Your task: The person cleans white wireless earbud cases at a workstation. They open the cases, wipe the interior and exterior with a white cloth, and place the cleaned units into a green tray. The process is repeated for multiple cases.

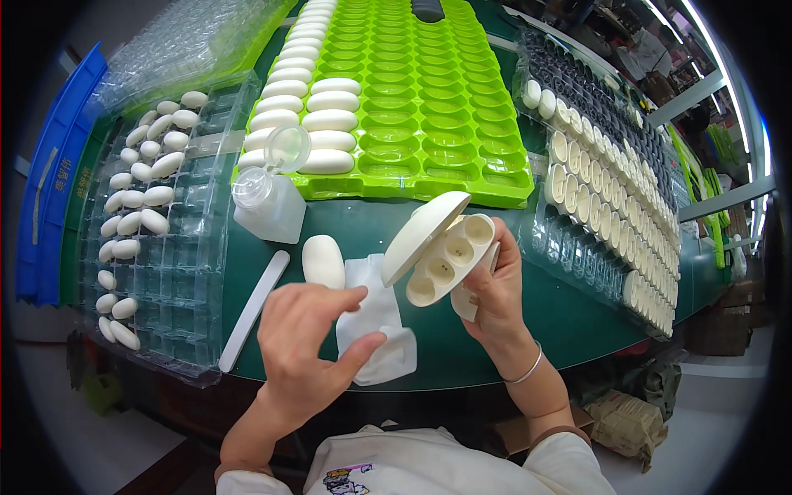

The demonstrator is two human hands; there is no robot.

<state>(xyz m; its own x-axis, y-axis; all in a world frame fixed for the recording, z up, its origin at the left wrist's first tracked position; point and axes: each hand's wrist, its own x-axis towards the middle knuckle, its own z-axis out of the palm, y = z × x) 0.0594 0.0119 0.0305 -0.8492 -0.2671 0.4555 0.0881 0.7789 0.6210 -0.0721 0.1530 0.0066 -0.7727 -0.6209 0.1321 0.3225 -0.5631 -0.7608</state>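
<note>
A cream oval hinged case point(424, 235) is held in my right hand point(499, 299), its lid raised and several round wells facing up. Small dark dots show in the bottoms of some wells. Another cream piece point(464, 305) shows between the case and my right fingers; its shape is partly hidden. My left hand point(304, 346) hovers with thumb and forefinger apart, nothing between them. Beneath and beside it lies a folded white cloth point(381, 363). Just beyond the left fingers, a closed white oval case point(322, 261) rests on the green table.
A clear plastic bottle point(268, 202) with its round cap flipped up stands ahead. Beside it lies a flat white strip point(254, 312). A bright green tray point(437, 177) holds white oval cases. Clear trays flank it, with white pieces point(154, 221) left and cream shells point(590, 186) right.
</note>
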